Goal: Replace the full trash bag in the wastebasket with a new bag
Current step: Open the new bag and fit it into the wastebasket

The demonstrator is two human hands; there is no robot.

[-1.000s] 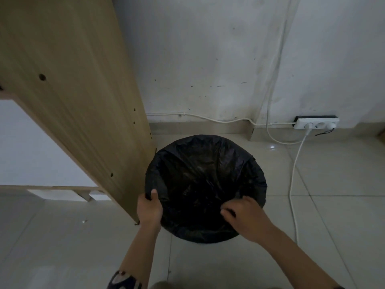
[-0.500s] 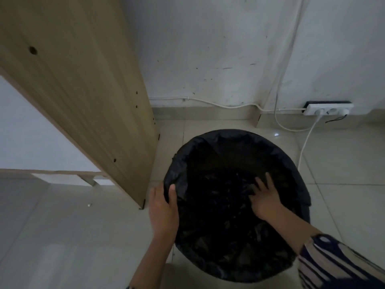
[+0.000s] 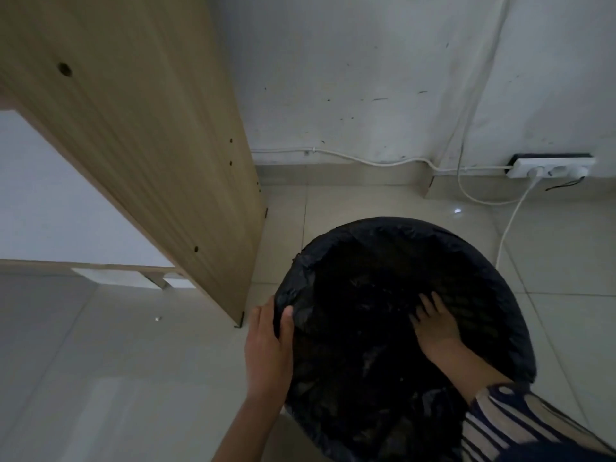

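A round wastebasket stands on the tiled floor, lined with a black trash bag (image 3: 383, 255) whose edge is folded over the rim all round. My left hand (image 3: 270, 348) grips the bag-covered rim on the left side, thumb inside and fingers outside. Inside the basket, my right hand (image 3: 433, 328) lies flat with fingers spread, pressing on the black plastic. The basket itself is hidden under the bag, and the inside is too dark to make out.
A tall wooden furniture panel (image 3: 160, 145) stands close to the left of the basket. A white power strip (image 3: 550, 168) sits at the wall's base, its white cable (image 3: 513, 225) running down the floor right of the basket.
My right hand has gone from the near rim down into the bag and now presses flat inside. The view has come closer to the basket. My left hand keeps its hold on the rim.
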